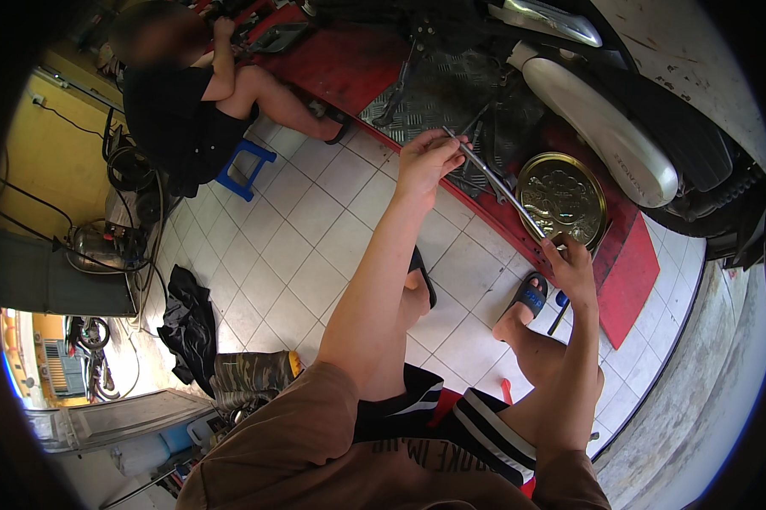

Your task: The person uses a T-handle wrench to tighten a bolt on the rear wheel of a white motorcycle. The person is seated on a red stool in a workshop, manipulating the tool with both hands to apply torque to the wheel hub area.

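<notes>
The scooter (655, 110) at upper right is cut by the frame's edge, so only its silver exhaust, rear wheel and pale bodywork show. The lower end of the long metal rod (495, 182) vanishes behind the right hand (572, 270), and whether it touches the round brass-coloured tin (561, 197) cannot be told. At upper left the seated person's (187, 93) face is blurred, and the parts at that person's raised hand are too small to identify.
</notes>
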Demonstrator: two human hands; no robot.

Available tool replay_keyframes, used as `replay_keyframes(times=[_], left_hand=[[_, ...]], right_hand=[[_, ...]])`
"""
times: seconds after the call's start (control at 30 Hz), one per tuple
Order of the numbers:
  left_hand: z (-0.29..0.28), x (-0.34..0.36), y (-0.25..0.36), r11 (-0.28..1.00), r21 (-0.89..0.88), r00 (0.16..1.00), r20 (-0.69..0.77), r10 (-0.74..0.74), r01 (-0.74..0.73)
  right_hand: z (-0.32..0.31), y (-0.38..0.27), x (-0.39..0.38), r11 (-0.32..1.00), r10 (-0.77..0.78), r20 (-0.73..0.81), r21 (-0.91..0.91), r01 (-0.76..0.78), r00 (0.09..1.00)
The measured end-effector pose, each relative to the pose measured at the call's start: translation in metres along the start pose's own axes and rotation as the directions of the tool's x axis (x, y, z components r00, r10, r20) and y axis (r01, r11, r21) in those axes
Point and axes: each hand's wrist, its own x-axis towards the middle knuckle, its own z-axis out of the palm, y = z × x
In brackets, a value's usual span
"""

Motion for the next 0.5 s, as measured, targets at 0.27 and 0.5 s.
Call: replay_keyframes(times=[0.27, 0.5], left_hand=[[-0.001, 0.001, 0.0, 0.998, -0.051, 0.999, 0.022, -0.022, 0.023], [-0.002, 0.001, 0.002, 0.996, -0.077, 0.999, 0.031, -0.04, 0.042]], right_hand=[[0.001, 0.011, 0.003, 0.992, -0.076, 0.002, -0.101, 0.076, 0.997], [0.003, 0.01, 0.003, 0.997, -0.067, 0.018, 0.047, 0.066, 0.998]])
